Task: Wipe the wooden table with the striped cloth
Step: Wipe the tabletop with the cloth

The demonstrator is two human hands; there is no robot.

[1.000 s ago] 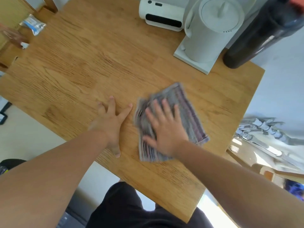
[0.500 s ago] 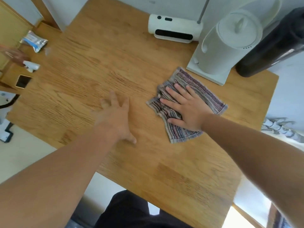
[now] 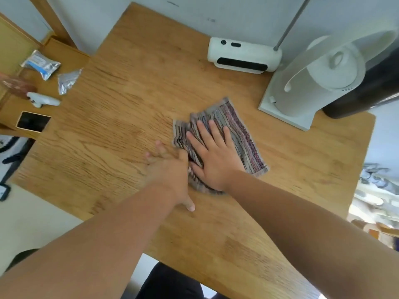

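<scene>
The striped cloth (image 3: pixel 241 130) lies crumpled near the middle of the wooden table (image 3: pixel 108 130). My right hand (image 3: pixel 212 155) presses flat on the cloth with its fingers spread and straight. My left hand (image 3: pixel 168 169) rests palm down on the bare wood just left of the cloth, its thumb side touching the cloth's left edge. Part of the cloth is hidden under my right palm.
A white kettle on a square base (image 3: pixel 302 87) and a dark cylinder (image 3: pixel 371 87) stand at the back right. A white device (image 3: pixel 244 55) sits by the wall. Foil packets (image 3: pixel 41 64), a small white bottle (image 3: pixel 43 100) and a phone (image 3: pixel 33 121) lie on the left.
My right hand has slid the cloth away from the kettle, toward the table's middle and my left hand. The two hands now touch at the cloth's edge.
</scene>
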